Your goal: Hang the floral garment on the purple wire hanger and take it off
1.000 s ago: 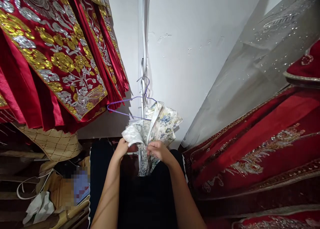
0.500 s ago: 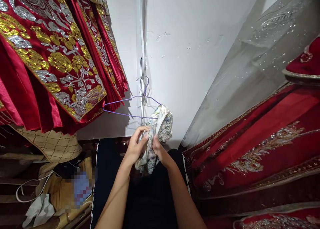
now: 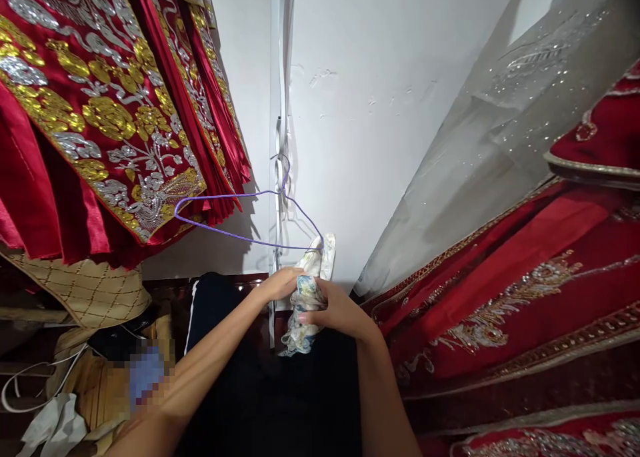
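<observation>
— At far left, what do we have?
— Red skirt (image 3: 110,117), hanging. Next, purple hanger (image 3: 220,232), left end bare, hook by the white pole (image 3: 276,57).
— Middle?
— Left hand (image 3: 284,282) against the floral garment (image 3: 305,297); fingers hidden, so we can't tell its grip. Garment's bunched between our hands, top on the hanger's right end. Right hand (image 3: 340,310) half curled, thumb and fingers pinching the bunch.
— Progress?
— We'd call it partway: one hanger end in cloth, one without; garment not spread. Far right, red beaded cloth (image 3: 480,327).
</observation>
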Tool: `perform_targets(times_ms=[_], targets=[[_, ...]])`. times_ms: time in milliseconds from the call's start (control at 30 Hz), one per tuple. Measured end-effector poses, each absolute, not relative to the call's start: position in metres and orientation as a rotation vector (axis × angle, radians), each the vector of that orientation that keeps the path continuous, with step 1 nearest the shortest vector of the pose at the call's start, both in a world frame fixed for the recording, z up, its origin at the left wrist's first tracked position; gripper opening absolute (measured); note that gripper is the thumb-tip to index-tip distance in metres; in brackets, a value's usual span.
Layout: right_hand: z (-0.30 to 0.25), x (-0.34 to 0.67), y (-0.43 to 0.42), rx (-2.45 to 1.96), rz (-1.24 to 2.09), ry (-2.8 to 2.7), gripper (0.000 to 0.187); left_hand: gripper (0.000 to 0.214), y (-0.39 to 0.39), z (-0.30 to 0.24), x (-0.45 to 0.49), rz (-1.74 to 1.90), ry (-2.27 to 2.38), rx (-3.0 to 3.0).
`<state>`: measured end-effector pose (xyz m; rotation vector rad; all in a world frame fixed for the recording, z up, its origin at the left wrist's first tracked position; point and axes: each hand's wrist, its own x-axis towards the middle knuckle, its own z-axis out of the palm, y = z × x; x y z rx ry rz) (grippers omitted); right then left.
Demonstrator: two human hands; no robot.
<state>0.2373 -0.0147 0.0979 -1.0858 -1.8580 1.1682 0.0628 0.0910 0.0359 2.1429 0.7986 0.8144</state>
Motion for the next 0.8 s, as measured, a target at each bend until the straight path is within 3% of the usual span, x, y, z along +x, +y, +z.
perform_targets(times_ms=[133, 300, 400, 567, 667, 800], targets=[[0.093, 0.249, 0.020, -1.152, 0.832, -1.682, 0.015, 0.056, 0.078, 0.014, 0.020, 0.604, 0.923, 2.216], [0.088, 0.222, 0.088, -0.953, 0.635, -1.495, 0.035, 0.050, 0.059, 0.017, -0.049, 0.278, 1.254, 2.347], [0.081, 0.202, 0.119, -0.946, 0.638, -1.611, 0.038, 0.042, 0.054, 0.031, -0.088, -0.001, 1.537, 2.418], [0.061, 0.203, 0.121, -1.017, 0.745, -1.770, 0.031, 0.034, 0.054, 0.064, -0.142, -0.171, 1.818, 2.288], [0.061, 0.216, 0.108, -1.034, 0.654, -1.759, 0.026, 0.032, 0.059, 0.096, -0.154, -0.090, 1.929, 2.313], [0.072, 0.229, 0.093, -1.067, 0.575, -1.789, 0.023, 0.035, 0.069, 0.143, -0.142, 0.380, 1.758, 2.581]])
